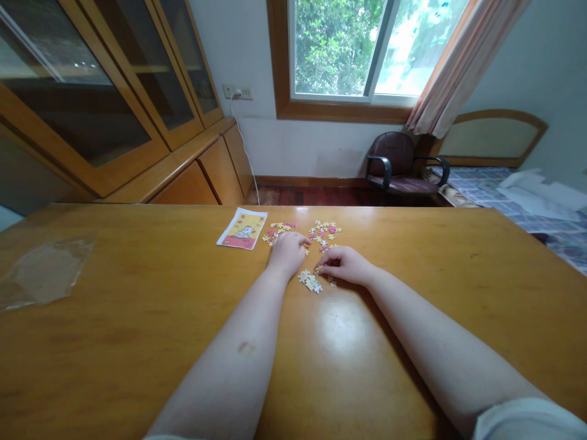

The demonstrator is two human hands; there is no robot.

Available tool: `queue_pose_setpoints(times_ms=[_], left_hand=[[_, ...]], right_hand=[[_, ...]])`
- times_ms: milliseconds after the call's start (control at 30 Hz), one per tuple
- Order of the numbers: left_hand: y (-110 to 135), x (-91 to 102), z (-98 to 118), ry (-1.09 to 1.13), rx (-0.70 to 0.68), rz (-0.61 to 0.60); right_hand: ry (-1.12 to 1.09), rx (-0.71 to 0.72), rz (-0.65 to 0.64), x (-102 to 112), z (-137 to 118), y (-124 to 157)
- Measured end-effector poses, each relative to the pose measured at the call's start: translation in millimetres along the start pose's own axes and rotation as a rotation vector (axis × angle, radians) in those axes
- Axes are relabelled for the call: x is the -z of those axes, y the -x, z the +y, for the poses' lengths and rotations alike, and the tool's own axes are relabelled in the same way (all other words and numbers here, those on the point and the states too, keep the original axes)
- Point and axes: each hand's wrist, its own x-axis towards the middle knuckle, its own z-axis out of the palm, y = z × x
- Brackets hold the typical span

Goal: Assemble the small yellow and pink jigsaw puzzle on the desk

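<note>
My right hand (pixel 345 265) pinches a small yellowish jigsaw piece (pixel 318 269) between thumb and fingertips, just above the tabletop. Close to it lie pale, whitish jigsaw pieces (pixel 310 282), several of them touching in a cluster. Palm down, my left hand (pixel 288 249) rests over part of the left pile of pink and yellow jigsaw pieces (pixel 284 227); its fingers are slightly bent and apart, and what lies beneath is hidden. Beyond my right hand is a second pile of pink, yellow and white pieces (pixel 324 231). A picture sheet (pixel 243 229) with a white cartoon animal lies left of the piles.
A crumpled clear plastic bag (pixel 43 272) lies at the left of the wooden table (pixel 137 342). Past the far edge stand a dark office chair (pixel 398 162) and a bed (pixel 486 183). A glass-fronted cabinet (pixel 160 140) is on the left.
</note>
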Motion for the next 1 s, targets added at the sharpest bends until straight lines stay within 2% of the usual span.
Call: queue_pose_setpoints(times_ms=[333, 467, 567, 767, 1000], left_hand=[[5, 5.9, 12, 0.183, -0.169, -0.116], [6, 6.7, 15, 0.168, -0.215, -0.143], [6, 6.7, 14, 0.124, -0.179, -0.102], [3, 4.9, 9, -0.018, -0.051, -0.003], [3, 2.5, 7, -0.105, -0.012, -0.020]], right_hand=[[0.088, -0.052, 0.300, 1, 10, -4], [0.118, -0.106, 0.344, 1, 8, -5], [0.197, -0.077, 0.334, 1, 6, -5], [0.376, 0.230, 0.112, 2, 2, -2], [0.372, 0.272, 0.073, 0, 4, -4]])
